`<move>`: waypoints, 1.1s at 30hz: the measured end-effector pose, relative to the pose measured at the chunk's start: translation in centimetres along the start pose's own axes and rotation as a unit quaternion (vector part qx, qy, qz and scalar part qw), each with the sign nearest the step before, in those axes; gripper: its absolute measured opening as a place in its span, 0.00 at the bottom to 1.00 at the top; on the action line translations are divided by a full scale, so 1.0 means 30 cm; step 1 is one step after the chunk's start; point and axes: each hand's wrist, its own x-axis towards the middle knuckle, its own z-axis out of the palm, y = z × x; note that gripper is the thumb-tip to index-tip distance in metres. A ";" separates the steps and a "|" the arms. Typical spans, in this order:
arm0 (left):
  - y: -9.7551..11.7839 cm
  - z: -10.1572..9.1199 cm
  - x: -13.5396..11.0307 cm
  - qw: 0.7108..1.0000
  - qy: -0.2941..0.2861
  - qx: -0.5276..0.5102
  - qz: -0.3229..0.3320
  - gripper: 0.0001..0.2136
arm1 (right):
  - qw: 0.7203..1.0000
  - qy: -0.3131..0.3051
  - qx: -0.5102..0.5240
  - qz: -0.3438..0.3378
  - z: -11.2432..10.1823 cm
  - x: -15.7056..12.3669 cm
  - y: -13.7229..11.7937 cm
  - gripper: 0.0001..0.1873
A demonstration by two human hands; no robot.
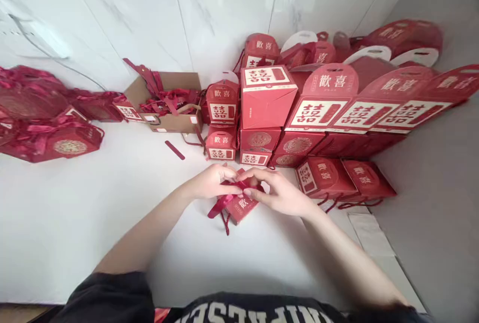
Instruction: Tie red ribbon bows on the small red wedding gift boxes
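Note:
A small red gift box (241, 207) lies on the white table in front of me, its printed characters partly covered by my hands. Over it runs a magenta ribbon (220, 205), one tail trailing to the lower left beside a dark red twisted cord (225, 223). My left hand (219, 182) pinches the ribbon from the left with thumb and fingers. From the right, my right hand (271, 188) grips the same ribbon, its thumb tip close to my left thumb. The ribbon's middle is hidden between the fingers.
Stacked red gift boxes (262, 108) stand behind and right, with two more boxes (327, 176) lying nearer. An open cardboard box (175, 122) holds ribbons. A loose red strip (174, 150) lies before it. Hexagonal red boxes (56, 138) fill the left.

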 end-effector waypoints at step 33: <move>0.136 -0.074 -0.141 0.972 0.063 0.216 -0.070 0.17 | 0.987 -0.003 -0.157 0.043 -0.045 -0.028 -0.025 0.18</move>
